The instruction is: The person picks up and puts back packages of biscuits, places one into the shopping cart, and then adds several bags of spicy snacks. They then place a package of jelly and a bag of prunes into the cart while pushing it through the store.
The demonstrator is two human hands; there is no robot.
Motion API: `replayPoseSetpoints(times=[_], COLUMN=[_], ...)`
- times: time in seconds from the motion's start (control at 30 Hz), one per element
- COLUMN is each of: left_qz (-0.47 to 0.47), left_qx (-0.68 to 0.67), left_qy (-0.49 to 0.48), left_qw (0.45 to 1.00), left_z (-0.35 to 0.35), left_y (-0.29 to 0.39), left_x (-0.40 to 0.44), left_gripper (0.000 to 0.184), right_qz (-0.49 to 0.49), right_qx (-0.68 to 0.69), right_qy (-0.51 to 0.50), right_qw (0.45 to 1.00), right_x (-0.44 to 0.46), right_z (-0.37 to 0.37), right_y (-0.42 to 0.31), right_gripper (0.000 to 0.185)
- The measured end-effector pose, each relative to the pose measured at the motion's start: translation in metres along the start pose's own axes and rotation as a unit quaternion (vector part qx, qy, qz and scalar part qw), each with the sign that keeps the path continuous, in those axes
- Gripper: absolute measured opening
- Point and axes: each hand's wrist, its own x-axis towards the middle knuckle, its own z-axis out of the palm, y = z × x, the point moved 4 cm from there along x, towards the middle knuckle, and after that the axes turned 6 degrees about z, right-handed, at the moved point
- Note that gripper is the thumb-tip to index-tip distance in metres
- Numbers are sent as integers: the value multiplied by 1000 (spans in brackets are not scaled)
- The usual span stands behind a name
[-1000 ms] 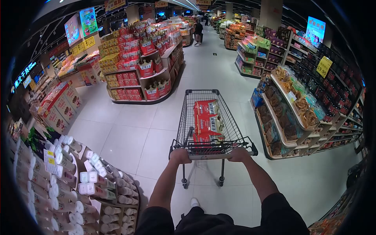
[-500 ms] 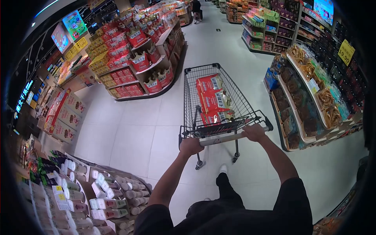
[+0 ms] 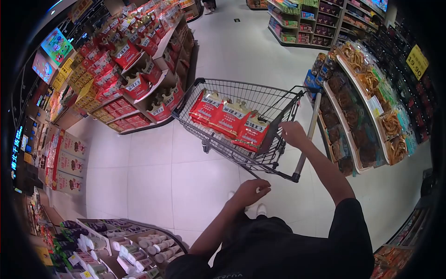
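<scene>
The wire shopping cart [image 3: 223, 135] stands turned sideways, its handle bar on the right. Lying in its basket are three red bags [image 3: 230, 120] with white print. My right hand [image 3: 293, 135] is at the handle end of the basket, over its rim; what its fingers touch is hard to make out. Off the cart, below the basket's near edge, my left hand [image 3: 252, 192] is in the air with loosely curled fingers and nothing seen between them.
A shelf of red bags [image 3: 134, 83] stands at the upper left. Snack shelves [image 3: 357, 116] rise close to the cart's right side. White bottles [image 3: 160, 249] fill a display at the lower left. A person's legs [image 3: 209, 7] show far up the aisle.
The cart has swung round, its front now to the left and its handle to the right. My left hand has let go of the handle bar. My right hand has moved off the bar towards the basket.
</scene>
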Motion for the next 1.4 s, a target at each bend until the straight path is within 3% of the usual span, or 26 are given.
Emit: replayPoseSetpoints(times=[0.03,0.13,0.17,0.2,0.23,0.3,0.37,0.4,0.53,0.9,0.93,1.0,1.1,1.17,1.23,1.27,1.33,1.4], left_qz=[-12,-15,38,15,-42,-142,-239,-208,-148,-196,-167,-216,-251,-291,-197,-242,-228,-218], left_qx=[11,106,168,212,342,482,447,464,454,449,458,452,436,394,449,386,397,384], left_qy=[24,117,170,173,208,258,196,165,74,22,27,29,79,32,152,116,132,136], left_qw=[1000,987,970,962,915,825,839,845,876,871,873,865,861,871,858,882,879,887], left_z=[-22,-92,-121,-149,-174,-225,-254,-262,-272,-399,-416,-447,-490,-509,-527,-535,-555,-578], left_y=[-20,-112,-142,-171,-190,-248,-316,-357,-367,-398,-403,-406,-422,-415,-392,-392,-405,-414], left_x=[0,35,47,60,69,96,110,128,168,326,345,378,431,463,482,493,516,537], left_gripper=[23,20,24,38,54,63,56,38,19,18,16,15,16,19,38,57,61,68], right_qz=[7,-48,-52,2,54,237,207,211,213,204,208,184,181,157,190,189,143,143], right_qx=[28,14,11,40,69,-75,-101,-106,-175,-164,-157,-154,-132,-200,-194,-193,-204,-174], right_qy=[-66,-122,-137,-198,-262,-370,-345,-346,-344,-348,-338,-306,-270,-266,-143,-145,-54,-37], right_qw=[997,991,989,979,961,895,910,908,898,900,904,921,936,930,952,952,967,974], right_x=[8,37,46,52,63,89,108,118,171,382,404,443,511,556,584,594,619,648], right_z=[17,72,94,130,146,149,155,157,159,162,168,181,178,186,190,200,208,212], right_y=[-20,-46,-49,-42,-40,-18,14,27,77,144,156,176,188,197,194,191,182,186], right_gripper=[36,52,58,56,54,42,26,26,25,24,23,22,19,27,37,37,54,63])
